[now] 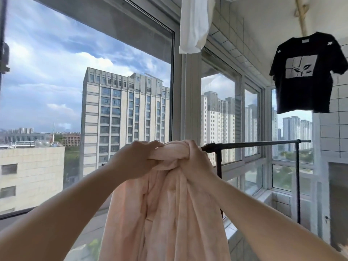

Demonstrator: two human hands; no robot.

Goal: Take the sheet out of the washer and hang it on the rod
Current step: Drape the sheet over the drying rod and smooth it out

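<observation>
The left hand (138, 160) grips the bunched top of the pale pink sheet (165, 208), fingers curled into the twisted fold, and just beside it the right hand (196, 160) clutches the same bunch, the cloth hanging down between both forearms. To the right, the dark rod (259, 144) runs off from behind the right hand; whether the sheet already rests on it is hard to tell. A black T-shirt (308, 72) hangs higher up at the far right.

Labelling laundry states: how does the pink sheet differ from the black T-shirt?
The pink sheet is bunched and gripped by the left hand and right hand; the black T-shirt hangs spread out, untouched. The sheet is plain; the T-shirt has a pale square print. The sheet is low and near; the T-shirt high. Both are fabric.
</observation>
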